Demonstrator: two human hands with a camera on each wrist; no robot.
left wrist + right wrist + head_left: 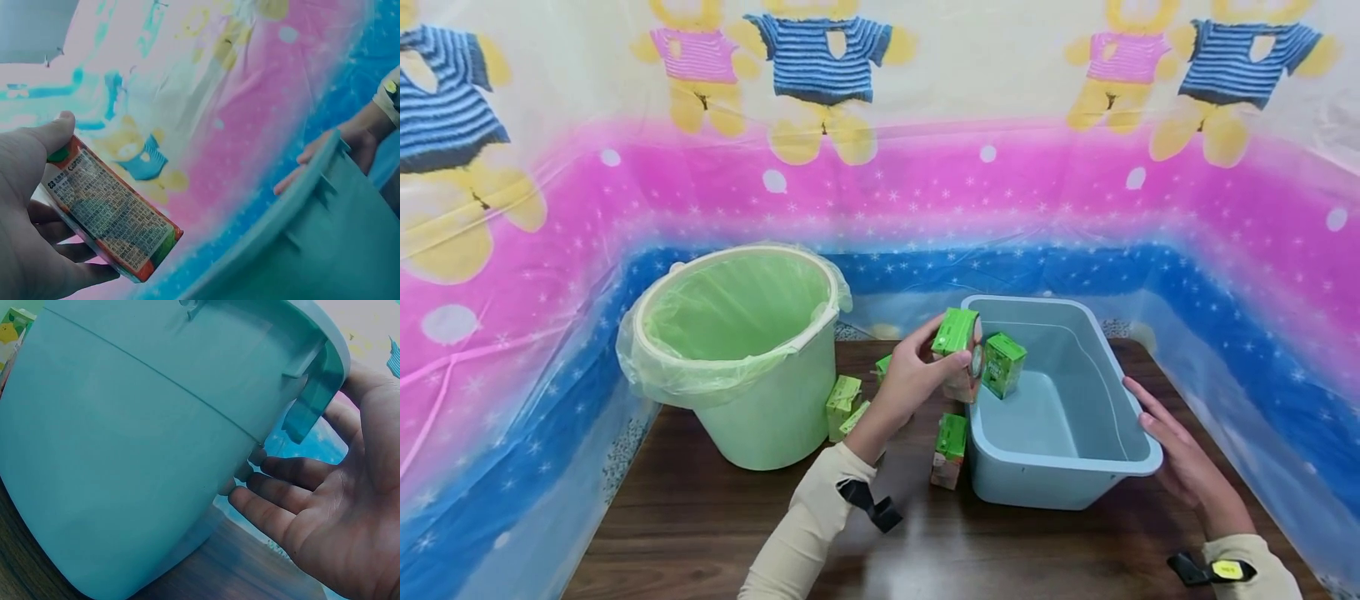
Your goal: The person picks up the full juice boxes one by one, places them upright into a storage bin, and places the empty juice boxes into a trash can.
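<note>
My left hand (912,379) grips a small drink carton (957,332) with a green top, between thumb and fingers. In the head view it overlaps the left rim of a grey-blue plastic basin (1037,485). The left wrist view shows the printed text panel of this drink carton (112,209), tilted in the hand. Another green carton (1004,365) stands inside the basin against its left wall. At the basin's right side is my right hand (1183,458), its fingertips against the outer wall and thumb by the rim, fingers fairly straight.
A green carton (950,450) stands left of the basin on the dark wooden table (700,533). Several more cartons (843,407) sit beside a green bucket (767,425) with a plastic liner, partly hidden by my left arm. A patterned curtain (925,183) surrounds the table.
</note>
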